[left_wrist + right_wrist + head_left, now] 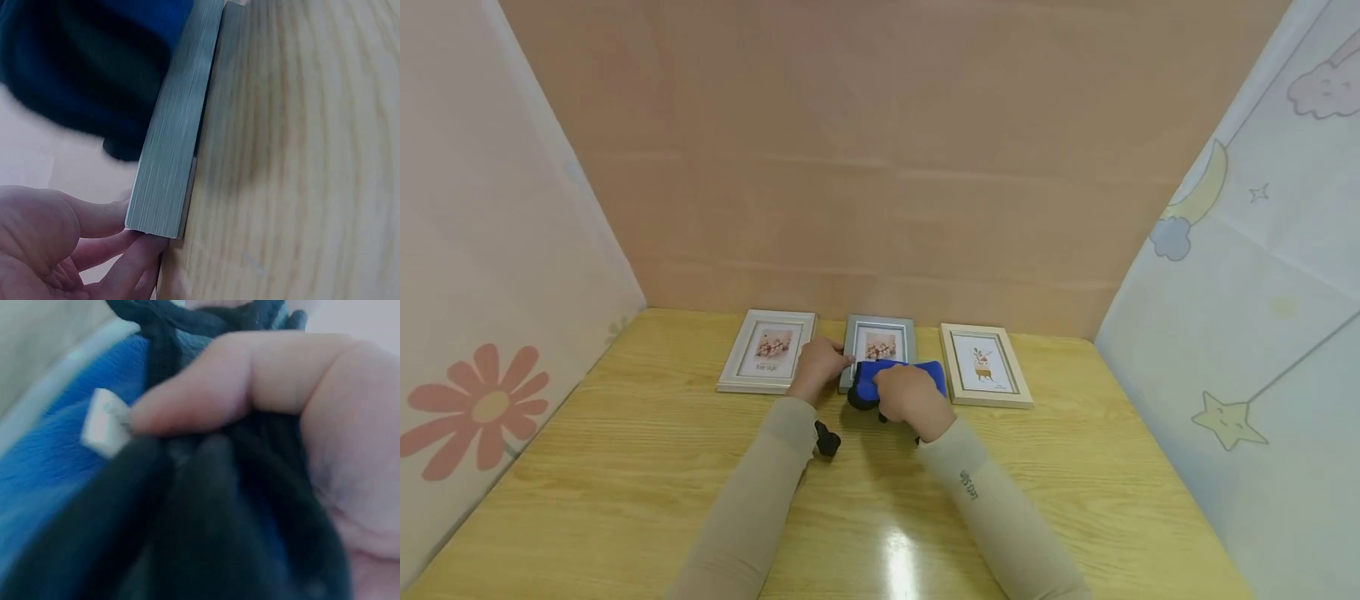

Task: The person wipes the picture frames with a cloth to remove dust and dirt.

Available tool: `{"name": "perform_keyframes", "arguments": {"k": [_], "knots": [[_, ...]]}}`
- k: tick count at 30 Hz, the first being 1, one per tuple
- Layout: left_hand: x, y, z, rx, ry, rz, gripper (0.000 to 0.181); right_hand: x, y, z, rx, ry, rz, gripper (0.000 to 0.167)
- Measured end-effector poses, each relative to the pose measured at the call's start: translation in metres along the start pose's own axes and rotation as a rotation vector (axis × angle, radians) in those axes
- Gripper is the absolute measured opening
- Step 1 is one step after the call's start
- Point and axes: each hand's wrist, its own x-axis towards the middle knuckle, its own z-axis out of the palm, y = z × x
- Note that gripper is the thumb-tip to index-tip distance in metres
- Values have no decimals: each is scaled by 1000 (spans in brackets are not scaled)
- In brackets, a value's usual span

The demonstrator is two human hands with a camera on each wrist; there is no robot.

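My left hand pinches the left edge of the grey photo frame. In the left wrist view the thumb of my left hand lies against one face of the grey frame, with fingers on the other side of its corner. My right hand grips a blue cloth item with black trim over the frame's near part, hiding it. Close up in the right wrist view, the right thumb or finger presses near a white tag on the blue cloth; its exact kind is unclear.
A whitish photo frame lies to the left of the grey one, and a cream photo frame to the right. All lie near the back of the wooden table, before a brown backdrop. Patterned panels stand at both sides.
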Motion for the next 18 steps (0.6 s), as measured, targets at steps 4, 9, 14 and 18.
{"name": "perform_keyframes", "arguments": {"k": [4, 9, 14, 18], "knots": [[2, -1, 0, -1, -2, 1, 44, 0, 7, -3, -1, -41, 62, 21], [4, -3, -1, -1, 5, -5, 42, -1, -2, -2, -19, -34, 11, 31], [5, -3, -1, 3, 2, 8, 39, -2, -10, 1, -14, -5, -45, 37], [4, -3, 0, -5, -5, 7, 41, -1, -4, -1, 21, -6, 8, 36]]}}
